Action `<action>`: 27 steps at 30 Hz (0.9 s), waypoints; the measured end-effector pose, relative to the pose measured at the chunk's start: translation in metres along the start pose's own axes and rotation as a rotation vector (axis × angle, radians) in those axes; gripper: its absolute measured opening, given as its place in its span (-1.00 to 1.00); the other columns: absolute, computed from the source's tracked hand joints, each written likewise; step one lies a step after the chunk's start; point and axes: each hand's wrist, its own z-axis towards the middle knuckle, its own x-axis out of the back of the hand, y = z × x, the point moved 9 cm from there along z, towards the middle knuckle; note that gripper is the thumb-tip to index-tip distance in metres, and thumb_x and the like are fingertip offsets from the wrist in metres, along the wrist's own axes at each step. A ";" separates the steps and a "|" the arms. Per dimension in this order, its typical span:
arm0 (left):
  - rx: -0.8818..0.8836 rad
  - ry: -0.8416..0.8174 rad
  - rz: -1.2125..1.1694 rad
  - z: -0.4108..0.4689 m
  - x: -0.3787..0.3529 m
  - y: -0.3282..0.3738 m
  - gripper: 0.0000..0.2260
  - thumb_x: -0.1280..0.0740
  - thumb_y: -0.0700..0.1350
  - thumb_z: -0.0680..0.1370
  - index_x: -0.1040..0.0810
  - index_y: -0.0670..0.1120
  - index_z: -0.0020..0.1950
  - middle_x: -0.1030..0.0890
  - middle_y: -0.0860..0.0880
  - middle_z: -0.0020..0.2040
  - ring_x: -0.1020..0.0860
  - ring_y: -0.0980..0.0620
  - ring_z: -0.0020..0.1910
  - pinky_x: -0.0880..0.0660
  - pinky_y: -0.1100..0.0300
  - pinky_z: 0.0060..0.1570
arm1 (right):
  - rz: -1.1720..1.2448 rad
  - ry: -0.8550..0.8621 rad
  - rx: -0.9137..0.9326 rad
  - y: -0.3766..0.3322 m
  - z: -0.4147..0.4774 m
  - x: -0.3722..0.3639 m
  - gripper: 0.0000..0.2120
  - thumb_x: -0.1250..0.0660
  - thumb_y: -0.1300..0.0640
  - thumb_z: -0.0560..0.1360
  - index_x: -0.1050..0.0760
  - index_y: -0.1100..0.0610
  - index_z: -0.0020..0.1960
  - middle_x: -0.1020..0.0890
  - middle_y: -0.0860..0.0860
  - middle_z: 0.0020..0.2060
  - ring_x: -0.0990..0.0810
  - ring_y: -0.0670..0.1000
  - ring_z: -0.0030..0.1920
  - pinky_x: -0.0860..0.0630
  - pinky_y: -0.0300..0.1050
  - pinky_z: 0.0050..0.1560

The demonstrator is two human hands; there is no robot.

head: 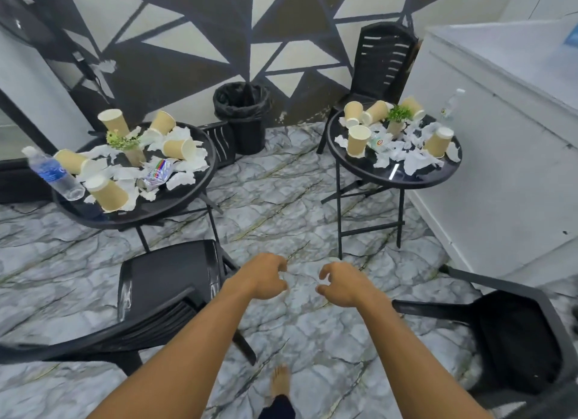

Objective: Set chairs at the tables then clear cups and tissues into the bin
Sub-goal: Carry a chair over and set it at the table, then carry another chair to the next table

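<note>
Two hands, the left hand (266,277) and the right hand (341,282), hang loosely curled and hold nothing, over the marbled floor at centre. The left table (175,205) at ten o'clock and the right table (406,180) at one o'clock carry paper cups (108,193) and tissues (190,165). The bin (244,127) stands at twelve, between them. A near chair (165,277) at eight and a far chair (516,334) at four flank the arms. A water bottle (53,174) lies at the left table's edge.

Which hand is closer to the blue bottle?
Left. The left hand is over the floor, below and right of the bottle lying on the left table. The right hand is farther right still.
</note>
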 end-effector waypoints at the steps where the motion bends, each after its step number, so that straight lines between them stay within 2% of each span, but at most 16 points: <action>1: -0.001 0.000 -0.007 0.011 0.005 -0.002 -0.61 -0.38 0.01 0.55 -0.49 -0.04 0.36 -0.48 -0.05 0.36 -0.48 -0.06 0.28 -0.44 0.15 0.09 | -0.001 -0.007 -0.006 0.002 0.010 0.005 -0.56 -0.35 -0.12 0.53 -0.49 0.06 0.34 -0.56 0.06 0.26 -0.51 0.07 0.26 -0.49 -0.04 0.14; 7: 0.005 -0.047 0.026 0.098 0.042 -0.017 -0.69 -0.34 -0.02 0.56 -0.51 -0.05 0.29 -0.50 -0.08 0.29 -0.51 -0.07 0.17 -0.49 0.04 0.09 | -0.044 -0.010 -0.042 0.014 0.084 0.057 -0.56 -0.34 -0.11 0.55 -0.48 0.07 0.35 -0.53 0.08 0.30 -0.54 0.10 0.24 -0.49 -0.03 0.14; 10: 0.015 -0.076 0.022 0.140 0.063 -0.022 -0.68 -0.36 0.01 0.55 -0.50 0.01 0.29 -0.45 -0.06 0.32 -0.49 -0.07 0.20 -0.50 0.02 0.16 | -0.049 -0.014 -0.053 0.018 0.125 0.085 -0.59 -0.33 -0.11 0.54 -0.48 0.07 0.31 -0.54 0.09 0.24 -0.55 0.11 0.16 -0.52 -0.01 0.06; 13: 0.026 -0.063 0.026 0.176 0.095 -0.027 -0.67 -0.37 0.04 0.54 -0.50 0.03 0.29 -0.45 -0.06 0.31 -0.49 -0.06 0.18 -0.51 0.03 0.16 | 0.018 -0.004 -0.059 0.016 0.163 0.113 -0.59 -0.34 -0.12 0.53 -0.50 0.06 0.29 -0.57 0.09 0.20 -0.57 0.10 0.12 -0.55 0.01 0.11; 17: 0.055 -0.052 -0.011 0.221 0.133 -0.041 -0.67 -0.38 0.03 0.56 -0.52 -0.02 0.29 -0.49 -0.05 0.30 -0.50 -0.07 0.21 -0.49 0.09 0.13 | 0.110 0.005 -0.040 0.011 0.222 0.147 -0.61 -0.34 -0.10 0.52 -0.49 0.04 0.28 -0.61 0.03 0.07 -0.63 0.02 -0.10 -0.61 0.02 0.00; 20: 0.100 -0.004 -0.042 0.262 0.160 -0.060 -0.67 -0.38 0.02 0.55 -0.55 -0.05 0.29 -0.54 -0.07 0.29 -0.51 -0.07 0.21 -0.51 0.06 0.16 | 0.081 -0.025 -0.002 0.007 0.278 0.165 -0.63 -0.34 -0.09 0.53 -0.50 0.02 0.28 -0.57 0.04 0.18 -0.61 0.05 0.01 -0.58 -0.02 0.03; 23: 0.151 0.055 -0.064 0.306 0.191 -0.080 -0.69 -0.39 0.02 0.53 -0.57 -0.03 0.24 -0.55 -0.08 0.27 -0.52 -0.05 0.19 -0.49 0.13 0.10 | 0.055 -0.054 0.060 0.002 0.342 0.188 -0.64 -0.35 -0.08 0.52 -0.52 0.02 0.26 -0.59 0.06 0.17 -0.58 0.07 0.11 -0.54 -0.02 0.10; 27: 0.259 0.078 -0.131 0.353 0.236 -0.101 -0.68 -0.40 0.04 0.53 -0.57 -0.03 0.24 -0.54 -0.07 0.28 -0.53 -0.05 0.20 -0.52 0.04 0.18 | -0.006 -0.106 0.131 -0.013 0.418 0.231 -0.64 -0.35 -0.06 0.52 -0.53 0.05 0.27 -0.61 0.08 0.16 -0.57 0.08 0.15 -0.51 -0.06 0.11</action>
